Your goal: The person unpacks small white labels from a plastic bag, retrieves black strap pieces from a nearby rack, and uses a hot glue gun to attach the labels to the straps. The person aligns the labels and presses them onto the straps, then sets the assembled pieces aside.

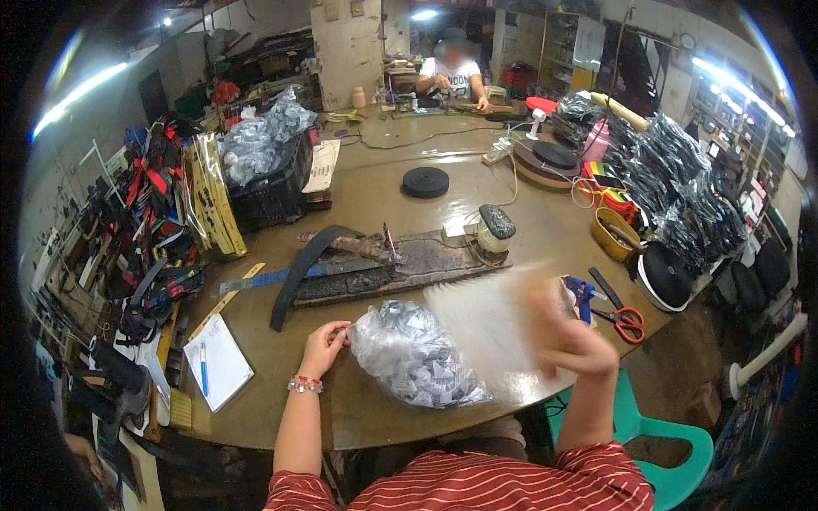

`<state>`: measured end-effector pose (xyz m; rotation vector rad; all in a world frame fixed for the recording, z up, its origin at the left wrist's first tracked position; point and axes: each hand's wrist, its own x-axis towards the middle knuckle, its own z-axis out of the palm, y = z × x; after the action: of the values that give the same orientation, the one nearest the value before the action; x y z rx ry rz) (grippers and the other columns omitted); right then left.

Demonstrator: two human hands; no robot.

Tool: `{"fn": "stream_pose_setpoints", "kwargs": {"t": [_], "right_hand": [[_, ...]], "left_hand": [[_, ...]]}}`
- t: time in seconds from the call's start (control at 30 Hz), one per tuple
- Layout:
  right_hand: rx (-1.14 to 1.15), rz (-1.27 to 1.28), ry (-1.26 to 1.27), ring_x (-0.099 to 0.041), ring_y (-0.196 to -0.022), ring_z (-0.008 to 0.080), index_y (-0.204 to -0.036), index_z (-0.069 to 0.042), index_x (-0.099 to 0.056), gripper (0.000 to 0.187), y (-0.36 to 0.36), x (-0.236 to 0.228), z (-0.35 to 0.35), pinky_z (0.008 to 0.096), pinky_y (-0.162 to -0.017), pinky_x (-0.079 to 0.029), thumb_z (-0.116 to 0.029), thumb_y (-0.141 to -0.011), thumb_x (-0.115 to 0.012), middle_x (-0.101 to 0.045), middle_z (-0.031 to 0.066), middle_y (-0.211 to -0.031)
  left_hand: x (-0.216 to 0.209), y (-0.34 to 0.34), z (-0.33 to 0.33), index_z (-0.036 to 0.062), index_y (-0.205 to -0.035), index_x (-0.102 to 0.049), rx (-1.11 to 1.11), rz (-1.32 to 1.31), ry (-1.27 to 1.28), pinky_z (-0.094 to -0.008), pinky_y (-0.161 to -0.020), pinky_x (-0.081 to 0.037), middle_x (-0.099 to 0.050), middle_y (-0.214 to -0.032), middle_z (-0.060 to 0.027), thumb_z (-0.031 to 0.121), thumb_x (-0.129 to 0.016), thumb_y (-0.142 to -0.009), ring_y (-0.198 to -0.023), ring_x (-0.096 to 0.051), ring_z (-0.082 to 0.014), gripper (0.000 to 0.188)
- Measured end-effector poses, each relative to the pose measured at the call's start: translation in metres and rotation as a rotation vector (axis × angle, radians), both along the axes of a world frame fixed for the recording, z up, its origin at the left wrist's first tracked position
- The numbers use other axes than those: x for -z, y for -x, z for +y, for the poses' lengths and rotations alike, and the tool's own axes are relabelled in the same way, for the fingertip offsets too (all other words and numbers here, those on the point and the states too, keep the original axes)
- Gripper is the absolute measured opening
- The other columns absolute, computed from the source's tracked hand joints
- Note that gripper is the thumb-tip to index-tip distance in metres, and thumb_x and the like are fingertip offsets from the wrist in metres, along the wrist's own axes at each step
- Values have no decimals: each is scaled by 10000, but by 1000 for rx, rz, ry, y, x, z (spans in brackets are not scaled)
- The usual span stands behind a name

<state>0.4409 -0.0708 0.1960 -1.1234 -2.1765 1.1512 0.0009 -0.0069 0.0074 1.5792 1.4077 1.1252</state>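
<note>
A clear plastic bag (417, 353) filled with small grey and white pieces, apparently labels, lies on the table in front of me. My left hand (327, 347), with a beaded bracelet at its wrist, pinches the bag's left edge. To the right of the bag, my right hand (562, 332) is smeared by motion, and its fingers do not show clearly. Beside those fingers is a whitish translucent sheet (481, 324), blurred toward the hand; whether it is gripped I cannot tell.
Right of my hand lie orange-handled scissors (629, 324). A worn board (426, 264) with a black strap (298, 281) and a lidded jar (494, 230) stands beyond the bag. A notepad with a pen (218, 364) lies left. Across the table sits another person (454, 81).
</note>
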Motion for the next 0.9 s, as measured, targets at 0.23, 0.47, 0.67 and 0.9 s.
{"fn": "stream_pose_setpoints", "kwargs": {"t": [0.23, 0.47, 0.67, 0.9], "right_hand": [[132, -574, -236, -638, -886, 269, -1400, -22, -347, 631, 23, 14, 20, 344, -809, -508, -308, -893, -591, -618, 183, -1108], [-210, 298, -62, -275, -1380, 345, -1463, -179, -318, 727, -5, 26, 17, 354, -1150, -176, -244, -833, -675, -264, 159, -1514], [-22, 279, -239, -559, -1145, 316, -1463, 17, -192, 790, -18, 16, 27, 333, -979, -413, -193, -841, -631, -467, 188, -1381], [183, -334, -477, -647, -898, 267, -1410, 28, -321, 674, 17, -15, 45, 381, -817, -511, -143, -832, -623, -623, 113, -1148]], "left_hand": [[1, 0, 1, 21, -1126, -618, 0, -5, 6, -266, -689, -511, -668, -907, -43, 112, -541, -936, -783, -654, -116, 224], [1, -1, 2, 19, -1123, -619, -4, 2, 19, -261, -687, -508, -670, -930, -48, 115, -545, -933, -779, -652, -120, 225], [1, -2, 3, 2, -1112, -618, -16, -14, 14, -255, -680, -508, -672, -924, -53, 130, -555, -931, -778, -651, -122, 231], [4, 0, 5, -4, -1110, -617, -29, -31, 33, -258, -672, -504, -669, -913, -51, 186, -569, -935, -777, -651, -123, 262]]}}
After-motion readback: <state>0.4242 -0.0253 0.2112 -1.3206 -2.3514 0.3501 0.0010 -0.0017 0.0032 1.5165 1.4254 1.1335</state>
